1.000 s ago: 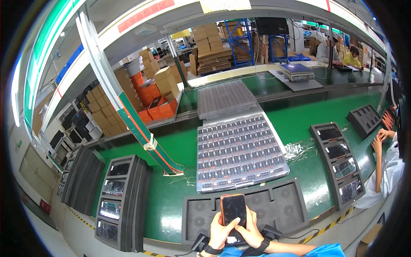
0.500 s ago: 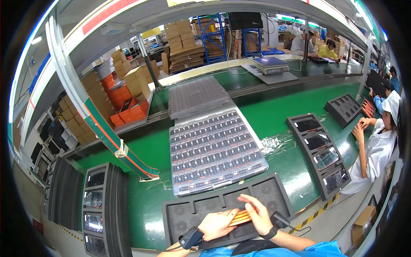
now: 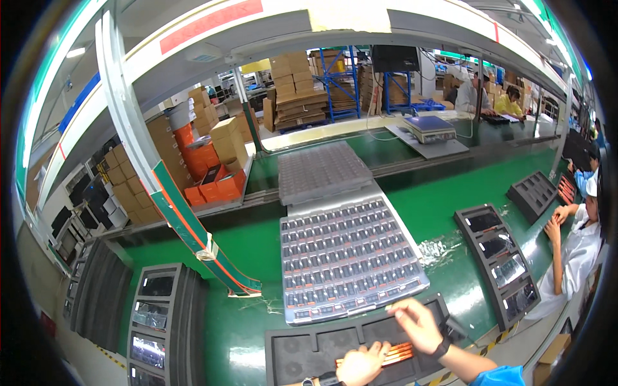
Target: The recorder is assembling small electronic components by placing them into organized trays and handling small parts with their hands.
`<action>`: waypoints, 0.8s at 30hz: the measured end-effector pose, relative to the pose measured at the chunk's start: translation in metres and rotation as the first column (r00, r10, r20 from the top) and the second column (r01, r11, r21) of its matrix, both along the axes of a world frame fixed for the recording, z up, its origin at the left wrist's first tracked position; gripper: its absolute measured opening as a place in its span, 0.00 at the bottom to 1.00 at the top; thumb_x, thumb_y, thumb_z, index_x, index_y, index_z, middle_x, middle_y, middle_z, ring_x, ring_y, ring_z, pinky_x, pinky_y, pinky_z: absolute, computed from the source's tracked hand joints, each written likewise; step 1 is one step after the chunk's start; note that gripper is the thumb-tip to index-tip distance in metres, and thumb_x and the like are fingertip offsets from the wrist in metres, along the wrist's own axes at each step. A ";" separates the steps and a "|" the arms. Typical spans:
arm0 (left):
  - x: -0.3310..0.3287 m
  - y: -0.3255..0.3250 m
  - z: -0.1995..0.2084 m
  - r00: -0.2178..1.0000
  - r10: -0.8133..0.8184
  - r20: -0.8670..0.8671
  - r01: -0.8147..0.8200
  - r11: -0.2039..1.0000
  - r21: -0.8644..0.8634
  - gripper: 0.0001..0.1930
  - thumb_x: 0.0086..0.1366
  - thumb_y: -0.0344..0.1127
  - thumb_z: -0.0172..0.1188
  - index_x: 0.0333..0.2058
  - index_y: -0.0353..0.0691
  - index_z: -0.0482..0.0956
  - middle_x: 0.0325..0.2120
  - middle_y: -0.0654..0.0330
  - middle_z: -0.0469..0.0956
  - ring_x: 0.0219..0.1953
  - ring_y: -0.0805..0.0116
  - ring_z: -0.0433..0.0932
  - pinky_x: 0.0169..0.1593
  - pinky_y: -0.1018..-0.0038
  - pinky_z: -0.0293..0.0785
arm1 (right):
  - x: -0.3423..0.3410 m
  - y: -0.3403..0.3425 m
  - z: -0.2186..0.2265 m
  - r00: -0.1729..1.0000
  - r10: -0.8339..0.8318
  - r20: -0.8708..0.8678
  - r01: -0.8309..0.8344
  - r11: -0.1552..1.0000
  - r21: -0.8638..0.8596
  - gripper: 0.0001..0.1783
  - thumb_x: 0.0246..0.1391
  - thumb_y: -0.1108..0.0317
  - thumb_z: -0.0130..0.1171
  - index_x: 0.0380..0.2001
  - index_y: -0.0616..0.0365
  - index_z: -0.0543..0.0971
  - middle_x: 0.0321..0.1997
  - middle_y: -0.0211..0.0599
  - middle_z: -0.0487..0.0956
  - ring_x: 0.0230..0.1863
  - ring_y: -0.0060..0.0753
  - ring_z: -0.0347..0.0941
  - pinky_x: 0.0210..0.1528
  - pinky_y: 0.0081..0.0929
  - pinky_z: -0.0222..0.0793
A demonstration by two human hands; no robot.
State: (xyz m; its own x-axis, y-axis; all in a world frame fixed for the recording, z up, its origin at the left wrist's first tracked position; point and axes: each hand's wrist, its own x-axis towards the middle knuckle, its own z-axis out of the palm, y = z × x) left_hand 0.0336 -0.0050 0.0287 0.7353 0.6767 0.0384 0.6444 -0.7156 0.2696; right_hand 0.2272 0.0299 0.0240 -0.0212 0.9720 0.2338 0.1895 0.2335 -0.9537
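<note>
A stack of narrow orange strips (image 3: 400, 353) lies over the black foam tray (image 3: 297, 354) at the front of the bench. My left hand (image 3: 362, 367) is closed over their left end. Just beyond them, my right hand (image 3: 421, 327) is raised off the strips, near the front right corner of a clear plastic tray (image 3: 351, 257). Its fingers are bent with the tips together; whatever may be between them is too small to make out. Rows of small dark parts fill the clear tray.
Stacked black foam trays with dark glossy panels (image 3: 154, 315) stand at the left. Another such tray (image 3: 499, 264) lies right, near a co-worker in white (image 3: 573, 244). An empty-looking clear tray (image 3: 322, 168) is behind. A green post (image 3: 199, 235) rises left of centre.
My right hand has come off the orange strips and moved up toward the clear tray. My left hand has lowered with the strips toward the foam tray. The view has shifted.
</note>
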 end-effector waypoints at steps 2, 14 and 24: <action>0.000 0.003 -0.001 1.000 -0.017 0.009 0.017 0.999 -0.049 0.31 0.51 0.39 0.68 0.53 0.35 0.70 0.38 0.53 0.75 0.36 0.55 0.80 0.33 0.61 0.78 | -0.006 0.047 0.040 1.000 0.002 0.016 -0.003 1.000 0.025 0.07 0.64 0.72 0.54 0.39 0.62 0.81 0.36 0.33 0.82 0.41 0.21 0.77 0.47 0.26 0.73; -0.007 -0.008 -0.046 0.991 -0.127 0.046 0.124 0.990 0.066 0.23 0.60 0.38 0.53 0.54 0.36 0.72 0.37 0.52 0.74 0.26 0.56 0.78 0.24 0.61 0.76 | -0.204 0.392 -0.041 0.664 -0.239 0.708 0.073 0.964 0.256 0.18 0.52 0.51 0.63 0.31 0.56 0.81 0.42 0.53 0.78 0.49 0.56 0.71 0.52 0.49 0.69; -0.003 -0.007 -0.119 0.794 0.061 0.605 0.073 0.978 -0.195 0.23 0.61 0.45 0.54 0.52 0.40 0.75 0.45 0.48 0.75 0.29 0.52 0.77 0.27 0.60 0.75 | -0.259 0.450 -0.051 0.499 -0.130 0.856 0.149 0.987 0.063 0.29 0.44 0.43 0.71 0.35 0.61 0.86 0.40 0.53 0.85 0.46 0.50 0.83 0.49 0.41 0.79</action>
State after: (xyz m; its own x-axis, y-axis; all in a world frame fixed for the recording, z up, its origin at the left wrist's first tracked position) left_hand 0.0301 -0.0118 -0.0901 0.6099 0.7144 0.3431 0.2960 -0.6070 0.7375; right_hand -0.0315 0.4803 -0.0269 -0.0648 0.9845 0.1628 0.9434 0.1137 -0.3116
